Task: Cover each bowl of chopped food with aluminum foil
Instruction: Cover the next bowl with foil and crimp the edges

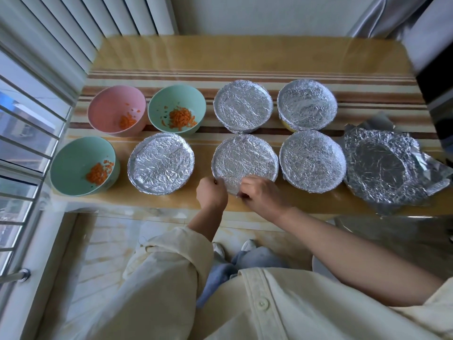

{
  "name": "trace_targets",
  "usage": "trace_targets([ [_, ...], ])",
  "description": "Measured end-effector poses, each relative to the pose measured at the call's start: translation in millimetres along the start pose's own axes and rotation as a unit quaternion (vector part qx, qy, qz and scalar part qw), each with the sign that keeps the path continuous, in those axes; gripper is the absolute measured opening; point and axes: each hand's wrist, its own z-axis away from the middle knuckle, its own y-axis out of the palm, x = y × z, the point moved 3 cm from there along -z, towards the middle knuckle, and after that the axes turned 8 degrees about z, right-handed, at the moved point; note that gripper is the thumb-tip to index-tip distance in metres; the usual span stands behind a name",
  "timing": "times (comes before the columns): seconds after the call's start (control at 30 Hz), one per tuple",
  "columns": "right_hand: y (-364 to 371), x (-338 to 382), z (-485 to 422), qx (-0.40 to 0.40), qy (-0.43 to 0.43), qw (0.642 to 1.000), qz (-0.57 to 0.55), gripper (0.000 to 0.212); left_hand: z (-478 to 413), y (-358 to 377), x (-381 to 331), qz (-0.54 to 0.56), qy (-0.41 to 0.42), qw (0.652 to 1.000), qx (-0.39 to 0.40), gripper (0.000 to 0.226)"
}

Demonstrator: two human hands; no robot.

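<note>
Several bowls stand in two rows on the striped table (245,57). A pink bowl (115,106), a green bowl (186,99) and a second green bowl (73,163) at front left are uncovered and hold chopped carrot. Several others wear crinkled foil. My left hand (212,192) and my right hand (262,195) pinch the near edge of the foil on the front middle bowl (245,158). Neighbouring foil-covered bowls sit at its left (160,163) and right (312,160).
A pile of used, crumpled foil sheets (384,168) lies at the table's right end. Two more covered bowls (242,106) (306,104) stand in the back row. A barred window runs along the left; a dark appliance edge (438,89) is at right.
</note>
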Motion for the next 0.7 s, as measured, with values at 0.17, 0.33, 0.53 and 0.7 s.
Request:
trace_targets([
  [0.17, 0.0, 1.4, -0.1, 0.004, -0.002, 1.0, -0.008, 0.019, -7.9, -2.7, -2.1, -0.016, 0.017, 1.0, -0.002, 0.031],
  [0.33, -2.5, -0.1, 1.0, 0.003, -0.008, 1.0, -0.011, 0.018, -7.5, 0.0, -1.8, 0.131, -0.05, 0.988, 0.059, 0.031],
  [0.53, 0.1, 0.9, -0.1, 0.008, -0.014, 1.0, -0.019, 0.017, -5.8, -0.8, -4.6, 0.197, -0.114, 0.97, 0.09, 0.024],
  [0.7, 0.6, 1.6, 0.0, 0.007, -0.008, 1.0, -0.02, 0.017, 1.1, 4.4, -2.5, 0.195, -0.127, 0.965, 0.116, 0.029],
])
